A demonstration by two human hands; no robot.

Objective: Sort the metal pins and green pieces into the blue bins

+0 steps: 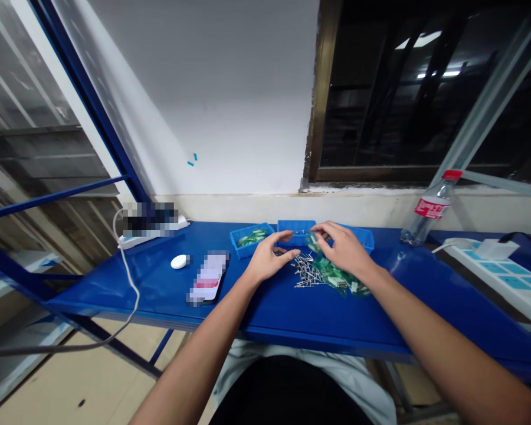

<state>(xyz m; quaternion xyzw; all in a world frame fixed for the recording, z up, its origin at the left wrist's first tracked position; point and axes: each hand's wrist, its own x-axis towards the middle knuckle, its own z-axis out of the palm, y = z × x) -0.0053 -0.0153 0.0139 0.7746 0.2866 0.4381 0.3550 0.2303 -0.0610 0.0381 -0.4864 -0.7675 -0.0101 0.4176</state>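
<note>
My left hand (269,257) hovers left of a loose pile of pop rivets (306,273), thumb and fingers apart, with nothing visible in it. On the other side of the pile, my right hand (341,245) has its fingertips closed on a small green plastic bag (312,241). Under that hand lies a heap of green plastic bags (336,277), some with metal pieces showing inside. Behind the left hand stands a blue bin (238,250) with green bags in it. A middle blue bin (295,225) holds a few small pieces, and a right blue bin (363,235) is partly hidden by my right hand.
A phone (210,276) and a white oval object (178,261) lie on the blue table (159,295) to the left. At the back right stands a plastic bottle (431,206). Power strips (495,265) sit at both ends, and a cable (130,277) hangs over the left edge.
</note>
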